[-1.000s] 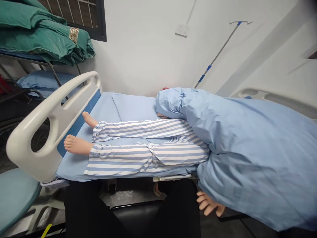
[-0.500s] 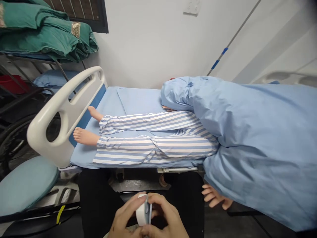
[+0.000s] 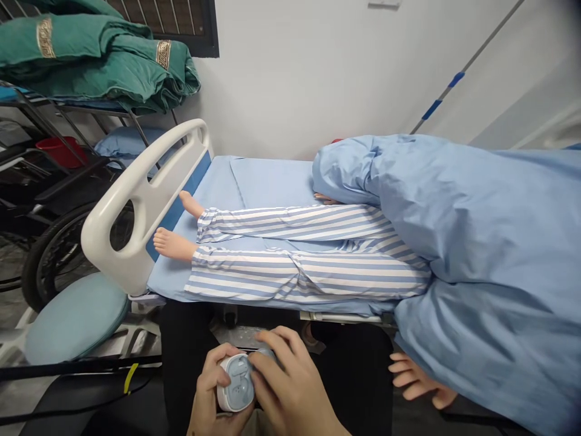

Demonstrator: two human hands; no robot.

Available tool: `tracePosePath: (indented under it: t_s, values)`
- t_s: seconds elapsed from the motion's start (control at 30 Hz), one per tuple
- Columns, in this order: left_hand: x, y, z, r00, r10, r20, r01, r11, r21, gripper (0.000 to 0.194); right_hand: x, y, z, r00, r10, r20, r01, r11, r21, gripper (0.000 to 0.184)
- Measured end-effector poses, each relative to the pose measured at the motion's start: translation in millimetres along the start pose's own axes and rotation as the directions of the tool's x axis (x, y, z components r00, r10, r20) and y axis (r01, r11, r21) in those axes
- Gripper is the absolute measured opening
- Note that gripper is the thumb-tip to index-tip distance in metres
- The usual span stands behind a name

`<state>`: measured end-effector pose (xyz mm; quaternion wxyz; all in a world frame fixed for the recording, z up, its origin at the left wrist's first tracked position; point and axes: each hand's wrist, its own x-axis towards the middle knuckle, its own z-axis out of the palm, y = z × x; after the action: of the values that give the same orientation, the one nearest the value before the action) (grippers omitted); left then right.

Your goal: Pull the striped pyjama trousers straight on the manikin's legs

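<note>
Turned from edge-on to face-up since the earlier frame, the white-and-blue handheld device (image 3: pixel 236 383) now shows its round central recess, and the whole view has shifted a little toward the foot of the bed. Both hands are together on it, low over the lap and well apart from the bed: the left hand (image 3: pixel 211 387) cups it from the side and below, while the right hand (image 3: pixel 290 387) closes over its far edge. Whether anything on the device has been pressed or opened, I cannot tell.

Across the bed, the manikin (image 3: pixel 313 254) lies in striped pyjama trousers, its bare feet (image 3: pixel 175 243) pointing toward the white footboard (image 3: pixel 145 200). A bunched pale-blue cover (image 3: pixel 476 230) hides everything above the hips, with the manikin's own hand (image 3: pixel 420 378) hanging out beneath it at the bedside. So far, the legs are uncovered and the cover sits over the upper body — neither hand touches the bed, cover or manikin. Beyond the bed, folded green blankets (image 3: pixel 95 66) sit on a metal rack, above a wheelchair wheel (image 3: pixel 54 260) and a teal seat cushion (image 3: pixel 75 318).
</note>
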<state>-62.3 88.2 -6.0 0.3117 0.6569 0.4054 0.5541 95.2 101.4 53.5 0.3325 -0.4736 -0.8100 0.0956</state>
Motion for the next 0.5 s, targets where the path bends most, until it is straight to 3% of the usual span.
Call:
tracePosePath:
  t_s: [0.1,0.2,0.4,0.5]
  values:
    - [-1.0,-6.2,-5.5,0.997,0.071,0.034,-0.075,0.981,0.180,0.047,15.4,-1.0,-0.2,0.984,-0.158,0.082,0.164,0.984,-0.072,0.016]
    - [-6.1,-3.3,-1.8,0.999,0.034,0.013,-0.036,0.932,0.361,0.054,21.5,-1.9,2.7,0.962,-0.243,0.128,0.257,0.960,-0.110,0.013]
    - [-9.4,3.5,4.5,1.000,0.000,-0.030,0.015,0.863,0.504,0.057,19.9,-2.0,15.4,0.959,-0.257,0.118,0.271,0.955,-0.120,0.006]
    - [-9.9,0.1,2.1,0.999,0.000,-0.038,0.020,0.841,0.540,0.052,21.8,1.0,18.1,0.950,-0.259,0.175,0.281,0.953,-0.112,0.006]
